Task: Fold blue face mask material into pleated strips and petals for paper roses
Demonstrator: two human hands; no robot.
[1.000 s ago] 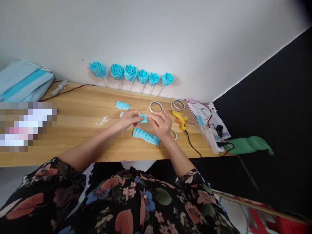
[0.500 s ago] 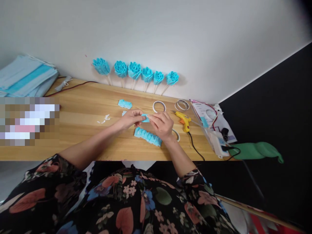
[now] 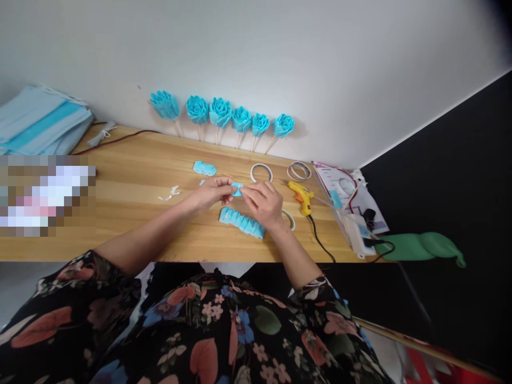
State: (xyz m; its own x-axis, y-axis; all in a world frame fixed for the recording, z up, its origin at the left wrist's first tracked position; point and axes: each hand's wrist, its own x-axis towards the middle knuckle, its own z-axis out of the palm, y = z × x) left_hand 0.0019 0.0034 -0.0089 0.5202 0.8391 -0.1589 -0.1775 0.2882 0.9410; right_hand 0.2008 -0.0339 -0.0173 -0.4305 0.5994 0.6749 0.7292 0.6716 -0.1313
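A small folded piece of light blue material (image 3: 237, 189) is pinched between my two hands over the middle of the table. My left hand (image 3: 216, 193) grips its left end with thumb and fingers. At its right side, the fingertips of my right hand (image 3: 264, 202) press on it. Just below my hands lies an overlapping row of folded blue pieces (image 3: 242, 222). A small stack of blue pieces (image 3: 204, 168) rests beyond my left hand, and another bit of blue is partly hidden behind that hand.
Several blue flowers on sticks (image 3: 220, 113) lean against the wall. Tape rolls (image 3: 298, 171) and a yellow glue gun (image 3: 302, 198) with a black cord lie to the right, near a power strip (image 3: 359, 234). White scraps (image 3: 170, 193) and blue face masks (image 3: 44, 120) are leftward.
My fingers have shifted slightly on the blue piece, and more of its face shows between them. The view has moved a little; the things on the table stay in place.
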